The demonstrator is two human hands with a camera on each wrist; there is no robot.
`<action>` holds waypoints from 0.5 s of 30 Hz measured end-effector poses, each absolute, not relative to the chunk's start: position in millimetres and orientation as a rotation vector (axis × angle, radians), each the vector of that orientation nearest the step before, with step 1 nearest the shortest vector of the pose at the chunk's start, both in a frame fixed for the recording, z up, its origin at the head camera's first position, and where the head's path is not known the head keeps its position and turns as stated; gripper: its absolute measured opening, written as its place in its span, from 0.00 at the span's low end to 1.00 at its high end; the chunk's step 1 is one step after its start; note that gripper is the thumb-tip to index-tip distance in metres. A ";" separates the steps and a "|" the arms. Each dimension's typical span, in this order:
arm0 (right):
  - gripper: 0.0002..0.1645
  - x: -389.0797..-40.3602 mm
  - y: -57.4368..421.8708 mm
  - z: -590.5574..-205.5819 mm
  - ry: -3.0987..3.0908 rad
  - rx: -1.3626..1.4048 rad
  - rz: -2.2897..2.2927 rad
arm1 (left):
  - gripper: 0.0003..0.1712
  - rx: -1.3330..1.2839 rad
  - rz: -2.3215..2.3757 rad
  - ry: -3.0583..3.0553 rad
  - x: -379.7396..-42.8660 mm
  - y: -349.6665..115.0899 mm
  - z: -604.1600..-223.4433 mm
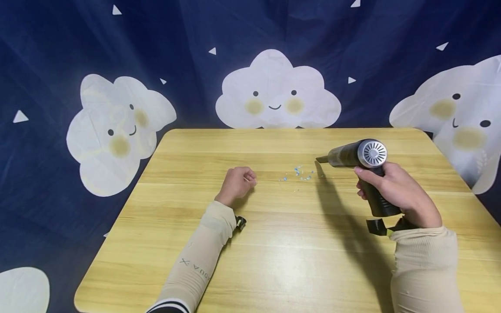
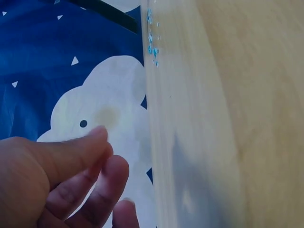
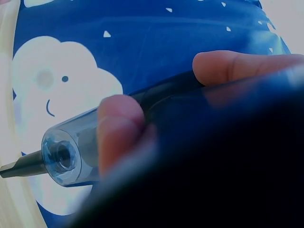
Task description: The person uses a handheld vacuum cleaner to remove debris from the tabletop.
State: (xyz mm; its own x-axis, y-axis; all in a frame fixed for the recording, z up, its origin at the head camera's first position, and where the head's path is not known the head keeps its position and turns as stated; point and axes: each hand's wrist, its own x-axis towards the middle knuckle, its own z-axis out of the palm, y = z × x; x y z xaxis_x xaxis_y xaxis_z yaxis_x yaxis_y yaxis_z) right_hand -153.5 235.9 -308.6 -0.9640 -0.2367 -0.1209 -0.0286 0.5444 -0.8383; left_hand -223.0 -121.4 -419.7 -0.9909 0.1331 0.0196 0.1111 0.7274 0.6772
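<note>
My right hand (image 1: 405,191) grips the black handle of a handheld vacuum cleaner (image 1: 345,155), its silver vented end facing me. The narrow crevice nozzle (image 1: 322,159) points left, close to a scatter of small blue and whitish bits (image 1: 296,171) on the table. In the right wrist view, a clear dust cup (image 3: 80,147) sits behind the nozzle, and the dark body hides much of the hand. Left of the bits, my left hand (image 1: 236,184) hovers low with loosely curled fingers. In the left wrist view its thumb (image 2: 80,154) is near the index finger, with nothing held.
The wooden table (image 1: 274,261) has rounded corners and spans the work area. A dark blue curtain (image 1: 188,26) with smiling white clouds hangs behind it and along the sides. Black bands (image 1: 240,223) are on both wrists.
</note>
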 end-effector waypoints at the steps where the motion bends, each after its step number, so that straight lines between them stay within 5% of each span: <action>1: 0.23 -153.5 235.9 -308.8 2.557 -0.224 -1.390 | 0.03 0.194 1.129 2.895 -222.9 -121.4 -419.8; 15: 0.23 -153.0 232.3 -309.1 2.524 -0.225 -1.416 | 0.09 0.205 1.134 2.918 -222.0 -122.1 -418.1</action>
State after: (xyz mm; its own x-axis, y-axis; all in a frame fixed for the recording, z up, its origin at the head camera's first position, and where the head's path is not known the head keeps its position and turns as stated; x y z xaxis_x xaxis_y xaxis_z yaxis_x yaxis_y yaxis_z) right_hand -153.0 232.3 -309.1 -0.9597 -0.2485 -0.1314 -0.0173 0.5189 -0.8547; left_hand -222.0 -122.1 -418.1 -0.9914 0.1233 0.0430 0.1200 0.7301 0.6727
